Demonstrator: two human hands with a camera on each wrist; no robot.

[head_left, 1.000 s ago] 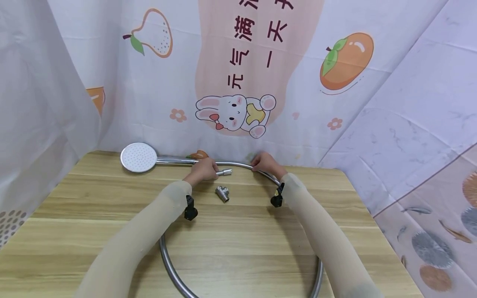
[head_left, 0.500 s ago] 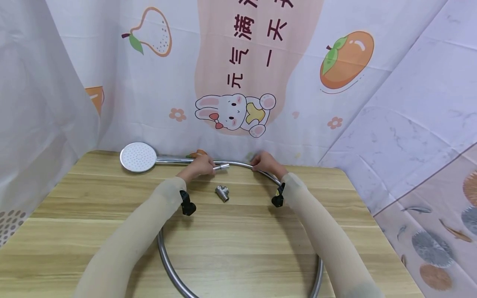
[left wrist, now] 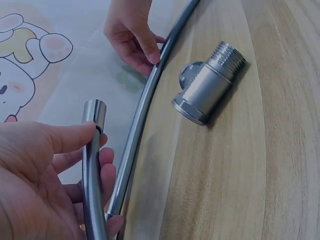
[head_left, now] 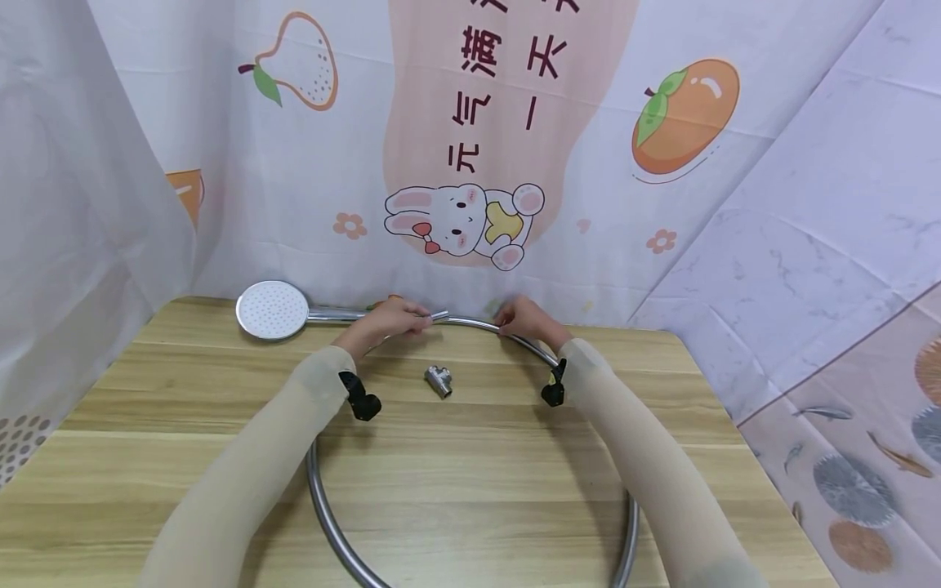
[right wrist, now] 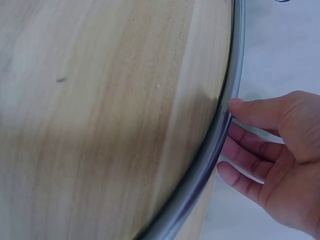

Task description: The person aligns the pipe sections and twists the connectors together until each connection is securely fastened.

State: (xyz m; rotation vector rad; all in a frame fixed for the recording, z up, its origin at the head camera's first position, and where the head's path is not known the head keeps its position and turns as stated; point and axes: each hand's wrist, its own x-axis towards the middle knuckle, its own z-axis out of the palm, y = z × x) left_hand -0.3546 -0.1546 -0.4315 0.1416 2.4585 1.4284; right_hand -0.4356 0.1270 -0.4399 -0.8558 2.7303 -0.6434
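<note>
My left hand (head_left: 390, 320) grips the free end of a metal shower hose (left wrist: 92, 180), with the thumb beside its shiny end nut (left wrist: 95, 114). That end is lifted and points up and away in the left wrist view. Further right, at the table's back edge, my right hand (head_left: 531, 320) pinches another stretch of the same hose (right wrist: 200, 170) between thumb and fingers. A round shower head (head_left: 272, 310) with a white face and chrome handle lies at the back left. In front of the hands lies a chrome tee valve (head_left: 439, 381) with a threaded end.
The hose loops toward the front of the wooden table (head_left: 470, 465), passing under both forearms. A printed curtain (head_left: 309, 196) hangs right behind the table's back edge, and another cloth (head_left: 831, 245) closes off the right side.
My left hand has lifted the hose end and shifted back and to the left, away from the tee valve. The right hand keeps nearly the same spot on the hose.
</note>
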